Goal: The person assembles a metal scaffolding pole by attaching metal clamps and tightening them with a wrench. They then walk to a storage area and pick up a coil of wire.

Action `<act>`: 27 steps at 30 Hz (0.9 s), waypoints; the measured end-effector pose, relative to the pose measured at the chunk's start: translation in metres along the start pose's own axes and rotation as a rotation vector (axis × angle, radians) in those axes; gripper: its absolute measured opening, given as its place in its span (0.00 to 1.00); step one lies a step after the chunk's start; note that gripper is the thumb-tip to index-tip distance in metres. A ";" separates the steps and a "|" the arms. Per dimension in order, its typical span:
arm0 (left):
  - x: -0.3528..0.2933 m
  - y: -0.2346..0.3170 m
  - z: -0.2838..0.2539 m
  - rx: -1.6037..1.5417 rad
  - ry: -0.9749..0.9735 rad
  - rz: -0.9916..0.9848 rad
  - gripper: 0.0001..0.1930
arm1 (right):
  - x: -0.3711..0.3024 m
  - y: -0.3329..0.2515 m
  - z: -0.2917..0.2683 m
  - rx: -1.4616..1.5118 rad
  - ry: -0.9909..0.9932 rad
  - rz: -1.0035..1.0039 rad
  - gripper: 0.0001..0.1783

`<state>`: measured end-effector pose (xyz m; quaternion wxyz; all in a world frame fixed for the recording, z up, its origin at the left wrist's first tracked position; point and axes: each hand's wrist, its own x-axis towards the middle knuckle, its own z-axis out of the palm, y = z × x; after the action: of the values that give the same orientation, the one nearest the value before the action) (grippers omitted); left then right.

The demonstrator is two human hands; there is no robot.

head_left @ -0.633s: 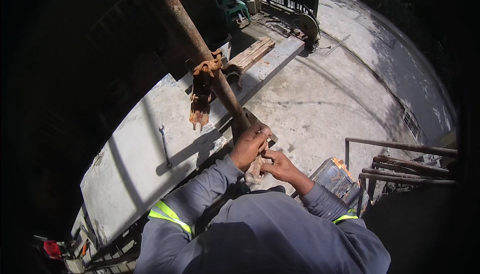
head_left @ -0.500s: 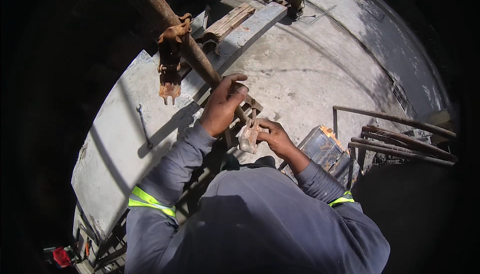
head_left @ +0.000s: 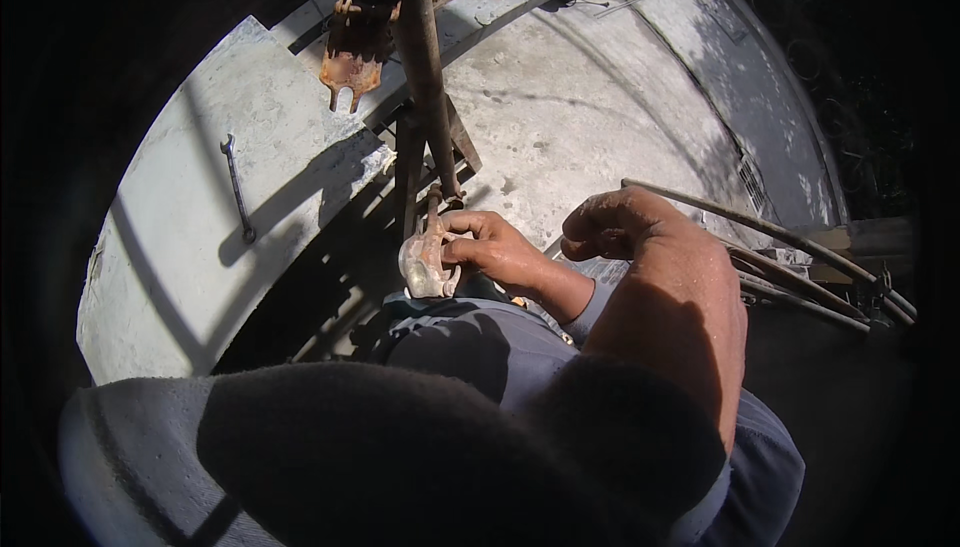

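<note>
My right hand grips a worn metal pipe clamp between thumb and fingers, its bolt pointing up. Just above stands the lower end of a rusty pipe, apart from my right hand. My left arm, close to the camera, crosses in front of my body. Its hand is raised at the right, fingers loosely bent and apart, with nothing seen in them. A rusty clamp with a forked end hangs beside the pipe at the top. The near sleeve hides part of my lap.
On the pale slab at left lies a wrench. A long board runs behind the pipe. Several metal bars stand at the right, beyond my raised hand. Concrete floor spreads ahead.
My left hand has left the pipe and swung up and right, close to the camera. My right hand still holds the clamp. The view has shifted, and the pipe now looks more upright.
</note>
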<state>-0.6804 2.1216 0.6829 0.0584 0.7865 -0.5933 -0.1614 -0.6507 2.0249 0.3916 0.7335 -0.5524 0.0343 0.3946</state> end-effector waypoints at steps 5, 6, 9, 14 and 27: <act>-0.042 0.014 0.012 -0.008 0.017 0.055 0.10 | 0.071 -0.021 0.126 0.170 0.081 0.022 0.10; -0.053 0.016 0.016 -0.011 0.022 0.054 0.10 | 0.090 -0.021 0.147 0.220 0.115 -0.018 0.10; -0.091 0.020 0.029 -0.041 0.049 0.027 0.10 | 0.163 -0.018 0.195 0.270 0.161 -0.281 0.09; -0.164 0.013 0.057 -0.161 0.076 -0.110 0.09 | 0.265 -0.019 0.227 -0.595 0.575 -0.988 0.19; -0.325 -0.019 0.219 -1.320 0.678 -0.764 0.16 | 0.238 0.039 0.278 -1.658 0.501 -0.793 0.10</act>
<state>-0.8132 2.4588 0.5312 0.6240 0.7436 -0.0194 -0.2392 -0.6185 2.3896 0.3528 0.1601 -0.9366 -0.2900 -0.1140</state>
